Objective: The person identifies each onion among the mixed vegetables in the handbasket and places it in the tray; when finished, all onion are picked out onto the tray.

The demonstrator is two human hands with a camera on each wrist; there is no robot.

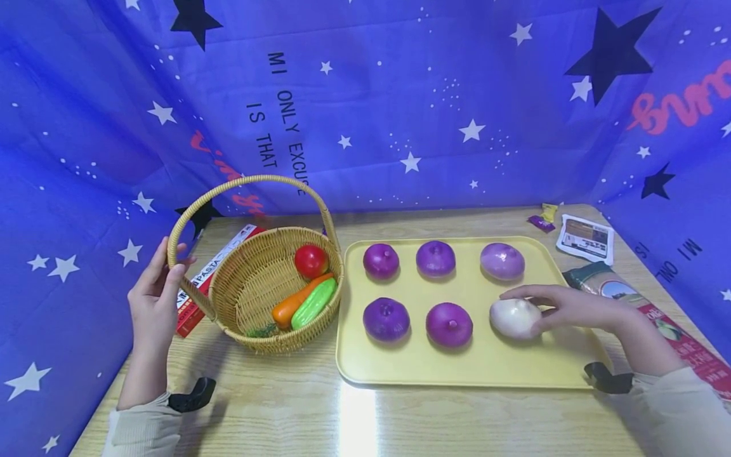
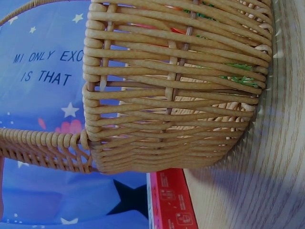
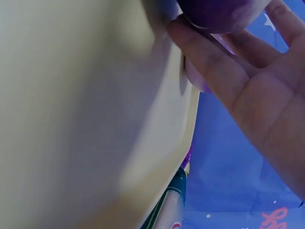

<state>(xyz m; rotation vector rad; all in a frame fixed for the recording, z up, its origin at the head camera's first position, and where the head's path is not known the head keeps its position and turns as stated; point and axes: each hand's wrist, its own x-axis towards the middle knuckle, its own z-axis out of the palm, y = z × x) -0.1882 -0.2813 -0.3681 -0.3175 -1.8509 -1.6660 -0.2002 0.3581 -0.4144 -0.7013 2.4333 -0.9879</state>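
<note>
My left hand (image 1: 157, 295) grips one side of the arched handle (image 1: 188, 219) of a wicker basket (image 1: 285, 339), thumb in front. Inside the basket lie a red tomato (image 1: 311, 261), an orange carrot (image 1: 294, 305) and a light-green cucumber-like vegetable (image 1: 314, 304). On a yellow tray (image 1: 394, 371), my right hand (image 1: 562, 308) holds a whitish onion (image 1: 514, 318) at the front right, thumb and fingers around its side. Several purple onions (image 1: 449, 325) sit in two rows beside it. The right wrist view has a dark purple round surface (image 3: 221, 12) against the fingers.
A red pasta box (image 1: 191, 317) lies behind and left of the basket. Right of the tray are a red-and-green bag (image 1: 651, 311), a white packet (image 1: 585, 238) and small purple and yellow wrappers (image 1: 541, 223). Blue star-printed cloth (image 1: 400, 95) surrounds the wooden table (image 1: 274, 406).
</note>
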